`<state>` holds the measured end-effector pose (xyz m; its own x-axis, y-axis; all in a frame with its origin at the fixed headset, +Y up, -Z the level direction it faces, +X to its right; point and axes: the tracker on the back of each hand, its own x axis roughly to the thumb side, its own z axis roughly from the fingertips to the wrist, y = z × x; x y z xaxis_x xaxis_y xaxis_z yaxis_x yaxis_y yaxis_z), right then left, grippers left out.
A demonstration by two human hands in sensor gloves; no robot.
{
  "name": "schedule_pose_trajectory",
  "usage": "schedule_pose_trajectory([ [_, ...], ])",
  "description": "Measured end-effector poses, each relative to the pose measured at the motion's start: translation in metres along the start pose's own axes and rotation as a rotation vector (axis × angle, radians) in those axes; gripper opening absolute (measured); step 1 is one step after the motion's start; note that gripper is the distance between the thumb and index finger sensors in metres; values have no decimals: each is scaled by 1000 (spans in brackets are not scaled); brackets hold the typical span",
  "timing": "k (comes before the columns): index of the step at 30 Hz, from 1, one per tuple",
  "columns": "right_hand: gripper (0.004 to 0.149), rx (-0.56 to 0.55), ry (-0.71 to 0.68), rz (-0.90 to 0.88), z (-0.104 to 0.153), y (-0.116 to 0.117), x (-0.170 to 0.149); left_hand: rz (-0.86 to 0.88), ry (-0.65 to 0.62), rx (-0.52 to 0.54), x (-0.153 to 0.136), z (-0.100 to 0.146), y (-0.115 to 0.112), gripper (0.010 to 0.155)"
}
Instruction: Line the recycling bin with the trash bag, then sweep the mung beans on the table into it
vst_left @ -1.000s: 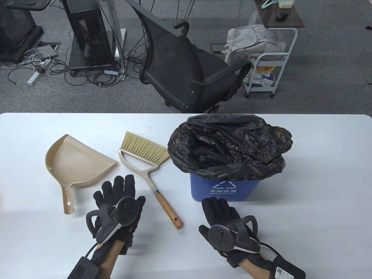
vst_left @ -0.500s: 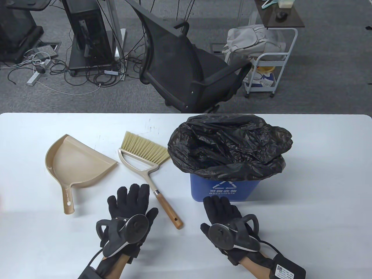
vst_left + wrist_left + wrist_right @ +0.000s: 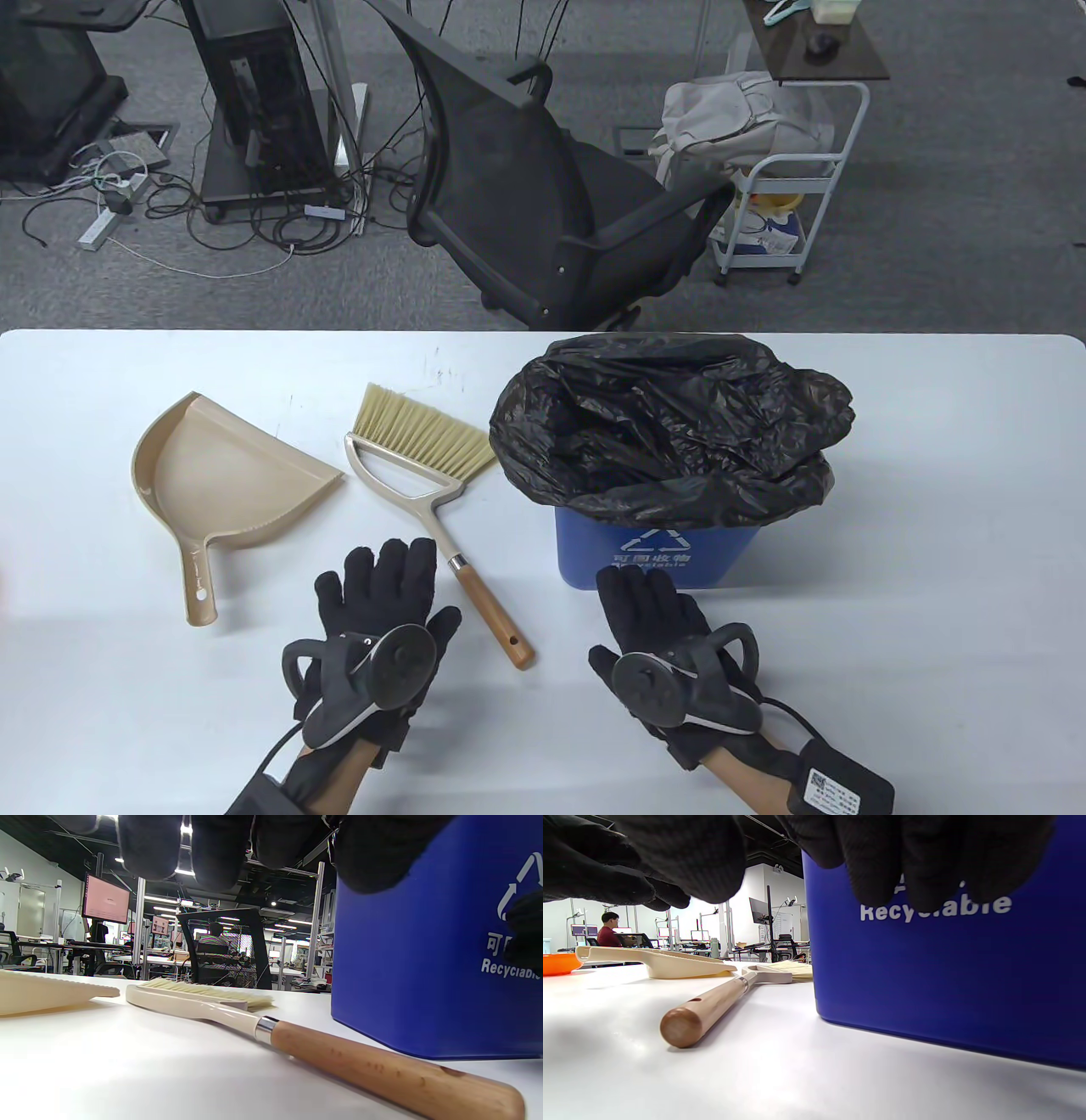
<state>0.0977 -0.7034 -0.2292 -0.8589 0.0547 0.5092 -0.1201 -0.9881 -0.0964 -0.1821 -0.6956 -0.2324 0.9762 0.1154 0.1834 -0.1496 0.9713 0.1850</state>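
Both hands lie low over the white bench [image 3: 933, 594] along the bottom of the table view, each with fingers stretched out flat and holding nothing. Left hand [image 3: 382, 628] sits at lower centre-left, its fingertips just beside the metal collar of the hand broom [image 3: 441, 501], whose wooden handle runs diagonally down toward the lower centre while its pale bristles fan toward the upper left of the bin. Right hand [image 3: 662, 645] sits at lower centre-right, its fingertips reaching the base of the blue recycling bin [image 3: 653, 552]; whether they touch the bin wall I cannot tell. From the right wrist view the bin's blue front with the white word "Recyclable" fills the right half of the frame, the gloved fingers [image 3: 925, 861] hanging in front of it. A black trash bag [image 3: 670, 424] lines the bin, its crumpled edge folded out over the rim on all sides. To the left of the broom, at mid-left of the frame, a beige dustpan [image 3: 221, 484] lies flat with its handle pointing toward the bottom edge. No mung beans are discernible on the bench in these views.
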Motion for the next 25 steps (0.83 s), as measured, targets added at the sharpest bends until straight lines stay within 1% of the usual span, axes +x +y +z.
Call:
schedule_pose_trajectory([
  [25,83,33,-11,22,-1,3,4,3,11,0,-3,0,0,79],
])
